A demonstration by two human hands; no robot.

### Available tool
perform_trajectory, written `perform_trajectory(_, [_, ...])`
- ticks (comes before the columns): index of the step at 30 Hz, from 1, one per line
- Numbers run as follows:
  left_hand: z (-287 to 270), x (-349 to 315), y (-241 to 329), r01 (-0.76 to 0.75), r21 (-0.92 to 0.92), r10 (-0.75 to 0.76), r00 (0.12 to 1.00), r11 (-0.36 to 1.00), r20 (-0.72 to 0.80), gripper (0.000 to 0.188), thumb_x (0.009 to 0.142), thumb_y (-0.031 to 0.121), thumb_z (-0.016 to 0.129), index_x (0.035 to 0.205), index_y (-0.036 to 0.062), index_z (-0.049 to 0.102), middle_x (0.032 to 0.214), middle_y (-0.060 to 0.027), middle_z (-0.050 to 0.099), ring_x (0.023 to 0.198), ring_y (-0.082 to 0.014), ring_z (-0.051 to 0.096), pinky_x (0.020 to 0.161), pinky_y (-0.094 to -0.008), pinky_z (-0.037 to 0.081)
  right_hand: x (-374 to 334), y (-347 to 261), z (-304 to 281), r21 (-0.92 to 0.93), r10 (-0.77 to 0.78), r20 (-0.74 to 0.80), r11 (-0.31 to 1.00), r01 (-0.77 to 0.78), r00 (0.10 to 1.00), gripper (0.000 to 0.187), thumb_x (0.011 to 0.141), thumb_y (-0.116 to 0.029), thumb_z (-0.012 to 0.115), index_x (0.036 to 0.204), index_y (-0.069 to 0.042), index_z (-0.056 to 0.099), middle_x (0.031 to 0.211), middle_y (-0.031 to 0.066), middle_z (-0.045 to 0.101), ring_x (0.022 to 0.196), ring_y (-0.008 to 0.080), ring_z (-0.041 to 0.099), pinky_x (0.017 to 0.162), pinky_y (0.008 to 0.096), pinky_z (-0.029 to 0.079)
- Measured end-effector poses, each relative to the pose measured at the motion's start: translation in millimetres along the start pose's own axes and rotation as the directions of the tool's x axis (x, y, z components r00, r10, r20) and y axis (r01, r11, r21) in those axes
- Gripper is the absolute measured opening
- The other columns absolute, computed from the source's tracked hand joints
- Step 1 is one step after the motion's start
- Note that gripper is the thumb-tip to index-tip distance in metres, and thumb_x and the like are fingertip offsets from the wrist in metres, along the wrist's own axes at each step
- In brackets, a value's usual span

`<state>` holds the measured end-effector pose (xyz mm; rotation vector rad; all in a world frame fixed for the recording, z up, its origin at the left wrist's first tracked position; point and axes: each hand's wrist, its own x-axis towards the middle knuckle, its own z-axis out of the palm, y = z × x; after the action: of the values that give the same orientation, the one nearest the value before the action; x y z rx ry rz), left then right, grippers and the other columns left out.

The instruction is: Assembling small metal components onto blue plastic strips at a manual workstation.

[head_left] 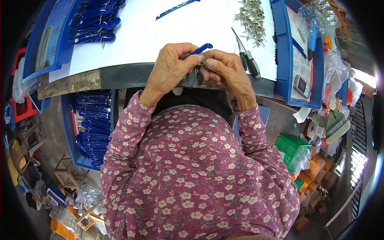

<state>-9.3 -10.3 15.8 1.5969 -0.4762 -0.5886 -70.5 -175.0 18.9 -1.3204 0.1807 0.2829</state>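
Just over the table's near edge, both hands meet fingertip to fingertip. My left hand (171, 66) is closed around a slim blue plastic handle (203, 49), whose rounded end sticks out past the thumb toward the far right. Close beside it, my right hand (228, 72) pinches thumb against forefinger at the handle's lower side. Something small and metallic glints between those fingertips, too small to name. Beyond the hands lies another blue handle with metal bits along it (176, 9). A grey-and-black handled tool with pointed ends (249, 60) rests right of my right hand.
Blue handled pieces (96, 22) are stacked at the far left, small metal parts (252, 20) at the far right. A blue tray (283, 60) on the right holds a pen and a small device. Left of my lap, a blue bin (70, 136) is full of blue pieces.
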Motion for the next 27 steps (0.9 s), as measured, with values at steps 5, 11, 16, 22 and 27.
perform_trajectory(5, [0,-1,-2,0.013,-0.01,-0.013,1.0,1.0,-0.015,0.021,0.083,0.019,0.059,0.092,0.0007,0.063,0.059,0.0038,0.053,0.051,-0.0017,0.043,0.046,-0.0143,0.032,0,-6,9,-0.179,0.033,-0.081,0.983,-0.047,0.996,0.025,0.081,-0.02,0.063,0.092,0.002,0.061,0.059,0.0016,0.055,0.043,0.0019,0.038,0.038,0.0151,0.028])
perform_trajectory(11, [-1,-2,7,0.05,-0.183,-0.046,0.999,0.982,0.023,0.02,0.083,0.018,0.059,0.092,0.0004,0.063,0.061,0.0037,0.054,0.049,0.0002,0.042,0.042,-0.0123,0.027,8,1,11,-0.333,-0.06,-0.022,0.942,0.049,0.998,0.025,0.079,-0.021,0.065,0.089,0.002,0.06,0.058,0.0,0.053,0.044,0.0012,0.039,0.039,0.0152,0.028])
perform_trajectory(16, [-5,-2,10,0.06,-0.196,-0.063,0.998,0.979,-0.006,0.019,0.083,0.015,0.059,0.085,-0.003,0.064,0.06,0.0019,0.053,0.05,-0.0025,0.044,0.045,-0.0157,0.035,6,-5,7,-0.044,0.001,0.008,0.999,0.0,1.0,0.025,0.079,-0.019,0.065,0.09,0.003,0.06,0.058,0.0003,0.052,0.042,0.0015,0.038,0.038,0.0155,0.027])
perform_trajectory(22, [-3,-1,3,0.059,-0.197,-0.067,0.997,0.979,-0.034,0.019,0.084,0.017,0.059,0.092,0.0003,0.062,0.057,0.005,0.05,0.045,0.0012,0.037,0.039,-0.0121,0.024,12,-2,11,-0.123,-0.032,-0.012,0.992,0.03,0.999,0.026,0.078,-0.016,0.066,0.093,0.004,0.059,0.058,0.0003,0.052,0.041,0.0019,0.038,0.037,0.0146,0.025])
perform_trajectory(27, [-7,1,1,0.152,-0.483,-0.174,0.985,0.862,-0.001,0.016,0.084,0.013,0.058,0.09,-0.0021,0.061,0.059,0.003,0.051,0.043,0.0008,0.038,0.036,-0.0124,0.024,18,-4,20,-0.259,-0.083,-0.086,0.964,0.059,0.993,0.033,0.076,-0.011,0.069,0.101,0.005,0.056,0.061,0.0003,0.054,0.047,0.0022,0.044,0.04,0.0148,0.031])
